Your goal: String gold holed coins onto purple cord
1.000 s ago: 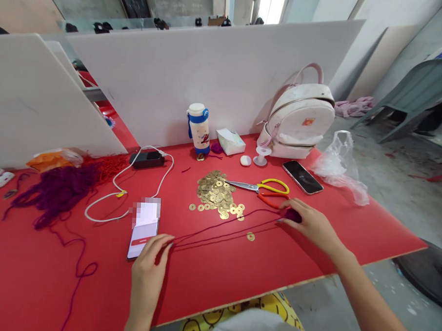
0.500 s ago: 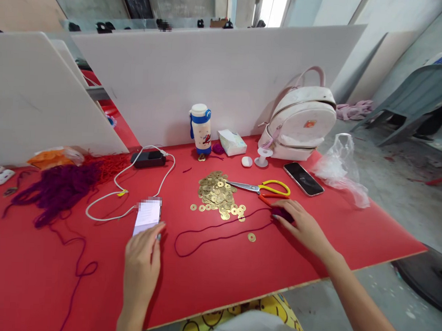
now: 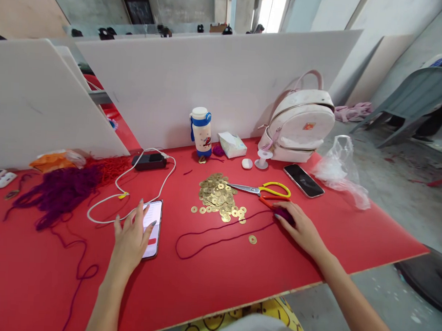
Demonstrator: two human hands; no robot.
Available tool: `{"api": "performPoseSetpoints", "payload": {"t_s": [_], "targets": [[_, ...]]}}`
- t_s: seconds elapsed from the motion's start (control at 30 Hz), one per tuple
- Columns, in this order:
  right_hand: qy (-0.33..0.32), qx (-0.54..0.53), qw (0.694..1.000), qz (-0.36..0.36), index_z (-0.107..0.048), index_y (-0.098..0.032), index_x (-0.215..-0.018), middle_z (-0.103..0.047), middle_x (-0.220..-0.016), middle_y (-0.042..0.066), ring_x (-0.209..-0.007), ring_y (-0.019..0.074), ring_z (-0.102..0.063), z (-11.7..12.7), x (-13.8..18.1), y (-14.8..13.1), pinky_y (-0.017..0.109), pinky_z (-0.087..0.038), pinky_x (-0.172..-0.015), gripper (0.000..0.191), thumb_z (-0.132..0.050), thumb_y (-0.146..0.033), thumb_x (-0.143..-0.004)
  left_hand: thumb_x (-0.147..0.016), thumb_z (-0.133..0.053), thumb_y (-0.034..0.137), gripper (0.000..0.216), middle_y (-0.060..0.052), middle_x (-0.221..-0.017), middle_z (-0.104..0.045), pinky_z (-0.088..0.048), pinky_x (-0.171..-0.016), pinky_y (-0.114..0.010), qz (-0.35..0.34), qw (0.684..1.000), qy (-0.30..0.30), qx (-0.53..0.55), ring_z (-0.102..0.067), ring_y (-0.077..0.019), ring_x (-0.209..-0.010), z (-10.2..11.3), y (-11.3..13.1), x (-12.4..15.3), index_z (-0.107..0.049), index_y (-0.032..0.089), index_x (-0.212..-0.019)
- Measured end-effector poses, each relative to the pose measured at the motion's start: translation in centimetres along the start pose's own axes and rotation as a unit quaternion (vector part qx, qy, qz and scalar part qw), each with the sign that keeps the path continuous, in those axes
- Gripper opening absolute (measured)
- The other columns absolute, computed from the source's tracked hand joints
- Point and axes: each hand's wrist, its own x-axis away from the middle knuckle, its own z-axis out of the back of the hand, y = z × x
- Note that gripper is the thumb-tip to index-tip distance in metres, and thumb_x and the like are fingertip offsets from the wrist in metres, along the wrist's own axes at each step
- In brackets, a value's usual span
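My left hand (image 3: 129, 239) is over a lit smartphone (image 3: 152, 231) lying on the red table, its fingers spread above the screen. A white charging cable (image 3: 105, 199) runs behind that phone. My right hand (image 3: 301, 230) rests on the table, its fingers curled round a small dark purple bundle of cord (image 3: 284, 215). From the bundle a long loop of purple cord (image 3: 202, 252) stretches left across the table. Scissors (image 3: 256, 190) with one yellow and one red handle lie just beyond my right fingertips. A heap of brass coins with holes (image 3: 218, 193) is between my hands; a single coin (image 3: 252, 239) lies apart.
A bottle (image 3: 201, 135), tissue pack (image 3: 232, 144), white spool (image 3: 263, 160) and pale backpack (image 3: 299, 125) stand at the back. Another phone (image 3: 304, 180) and a plastic bag (image 3: 343, 175) are right. Tangled purple yarn (image 3: 66, 188) and a power bank (image 3: 149, 161) are left. A white partition (image 3: 154, 84) stands behind.
My left hand has shifted left off the phone's lower part, and its fingers have spread, uncovering more screen. My right hand stays on the purple bundle.
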Motion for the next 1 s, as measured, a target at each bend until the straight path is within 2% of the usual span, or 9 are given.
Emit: {"api": "performPoseSetpoints", "payload": {"t_s": [0.17,0.4,0.63,0.8,1.0], "targets": [[0.003,0.001,1.000,-0.001,-0.053,-0.025,-0.116,-0.062,-0.116,0.010,-0.111,0.0270,-0.058,0.1,0.0,0.0,0.044,-0.047,-0.096,0.026,-0.044,-0.038,-0.095,-0.096,-0.029,0.037,0.065,-0.020,-0.141,-0.051,-0.022,-0.108,-0.064,0.011,1.000,0.011,-0.008,-0.047,-0.0337,-0.129,0.0,0.1,0.3,-0.011,0.011,-0.153],[0.005,-0.002,1.000,0.002,-0.053,-0.025,-0.117,-0.062,-0.117,0.010,-0.112,0.0270,-0.057,0.0,0.0,0.0,0.045,-0.047,-0.098,0.027,-0.044,-0.038,-0.095,-0.096,-0.030,0.038,0.067,-0.018,-0.135,-0.057,-0.021,-0.109,-0.064,0.003,1.000,0.000,-0.002,-0.046,-0.0324,-0.131,-0.1,0.1,0.4,-0.007,0.012,-0.154],[0.008,0.000,1.000,0.001,-0.054,-0.024,-0.116,-0.062,-0.117,0.010,-0.112,0.0269,-0.058,0.0,0.0,0.0,0.044,-0.047,-0.097,0.027,-0.044,-0.039,-0.095,-0.097,-0.029,0.038,0.064,-0.021,-0.142,-0.050,-0.020,-0.110,-0.062,0.003,1.000,0.013,0.009,-0.045,-0.0328,-0.132,0.6,0.6,0.4,-0.011,0.012,-0.153],[0.001,-0.003,1.000,0.002,-0.052,-0.025,-0.117,-0.061,-0.117,0.011,-0.112,0.0269,-0.057,0.0,0.0,0.0,0.045,-0.046,-0.098,0.026,-0.044,-0.037,-0.096,-0.098,-0.028,0.034,0.063,-0.016,-0.135,-0.059,-0.017,-0.112,-0.061,-0.032,0.999,0.007,0.044,-0.046,-0.0303,-0.132,1.1,1.4,2.1,-0.005,0.016,-0.154],[0.000,-0.008,1.000,0.003,-0.052,-0.025,-0.117,-0.061,-0.117,0.011,-0.112,0.0270,-0.057,0.0,0.0,0.1,0.046,-0.046,-0.098,0.025,-0.044,-0.037,-0.096,-0.098,-0.028,0.033,0.064,-0.014,-0.134,-0.059,-0.015,-0.112,-0.060,-0.032,0.998,-0.002,0.048,-0.049,-0.0294,-0.129,1.2,2.2,4.1,0.000,0.018,-0.154]]}}
